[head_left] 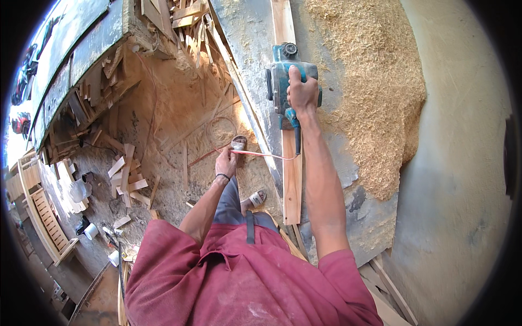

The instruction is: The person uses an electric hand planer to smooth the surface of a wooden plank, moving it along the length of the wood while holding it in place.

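Note:
A teal electric planer [281, 81] with a dark round knob at its front sits on a long pale wooden board [292, 185]. My right hand [303, 93] is wrapped round the planer's handle, thumb along the top. The board runs lengthwise on a grey bench and shows on both sides of the tool. From the planer's rear comes a dark cord sleeve, joined to a thin pinkish power cord [261, 154]. My left hand [226, 162], out to the left of the bench, pinches that cord, which hangs slack between hand and planer.
Wood shavings [375, 81] are heaped along the bench's right side, beside a plain wall [457, 163]. Offcuts [129, 176] litter the floor on the left, with the cord trailing there. Another bench [81, 49] stands at far left, near a slatted wooden piece [48, 217].

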The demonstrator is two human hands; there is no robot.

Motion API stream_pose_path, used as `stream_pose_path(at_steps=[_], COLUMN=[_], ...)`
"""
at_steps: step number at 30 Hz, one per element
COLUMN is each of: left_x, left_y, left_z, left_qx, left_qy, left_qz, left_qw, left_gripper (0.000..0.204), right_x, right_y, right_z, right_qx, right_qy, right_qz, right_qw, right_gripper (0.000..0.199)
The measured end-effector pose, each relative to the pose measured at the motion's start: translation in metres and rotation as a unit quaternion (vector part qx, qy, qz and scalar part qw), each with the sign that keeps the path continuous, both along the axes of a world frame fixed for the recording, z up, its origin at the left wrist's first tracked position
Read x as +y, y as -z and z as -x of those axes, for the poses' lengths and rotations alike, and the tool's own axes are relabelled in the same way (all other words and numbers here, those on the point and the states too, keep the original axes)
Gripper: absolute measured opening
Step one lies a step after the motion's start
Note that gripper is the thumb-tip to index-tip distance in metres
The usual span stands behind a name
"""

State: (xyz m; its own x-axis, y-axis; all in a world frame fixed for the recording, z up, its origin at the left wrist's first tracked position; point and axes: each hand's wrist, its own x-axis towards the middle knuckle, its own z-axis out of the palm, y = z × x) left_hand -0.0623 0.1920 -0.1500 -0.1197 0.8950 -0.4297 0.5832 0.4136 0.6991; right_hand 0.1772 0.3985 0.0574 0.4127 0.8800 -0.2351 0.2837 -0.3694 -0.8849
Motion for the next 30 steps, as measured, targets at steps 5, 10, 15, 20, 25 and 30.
stream_pose_path(at_steps=[5, 10, 15, 20, 25, 30], left_x=[0.073, 0.165, 0.257, 0.335, 0.378, 0.375], left_y=[-0.004, -0.005, -0.005, -0.024, -0.044, -0.033], left_z=[-0.018, -0.033, -0.049, -0.069, -0.081, -0.080], left_qx=[-0.034, -0.043, -0.124, -0.212, -0.160, -0.076], left_qy=[-0.131, -0.161, -0.194, -0.244, -0.270, -0.281], left_qz=[-0.142, -0.265, -0.314, -0.334, -0.253, -0.213], left_qw=[0.981, 0.950, 0.921, 0.885, 0.915, 0.933], left_gripper=[0.031, 0.033, 0.042, 0.044, 0.049, 0.056], right_x=[0.043, 0.087, 0.137, 0.191, 0.247, 0.300], right_y=[0.000, -0.007, -0.006, -0.015, -0.017, -0.019], right_z=[-0.003, -0.002, -0.003, -0.004, -0.004, -0.003], right_qx=[-0.004, 0.004, 0.013, 0.032, 0.047, 0.067], right_qy=[0.009, 0.002, 0.010, 0.019, 0.012, 0.001], right_qz=[0.012, 0.015, 0.002, 0.004, -0.013, -0.030], right_qw=[1.000, 1.000, 1.000, 0.999, 0.999, 0.997], right_gripper=[0.058, 0.057, 0.057, 0.055, 0.051, 0.042])
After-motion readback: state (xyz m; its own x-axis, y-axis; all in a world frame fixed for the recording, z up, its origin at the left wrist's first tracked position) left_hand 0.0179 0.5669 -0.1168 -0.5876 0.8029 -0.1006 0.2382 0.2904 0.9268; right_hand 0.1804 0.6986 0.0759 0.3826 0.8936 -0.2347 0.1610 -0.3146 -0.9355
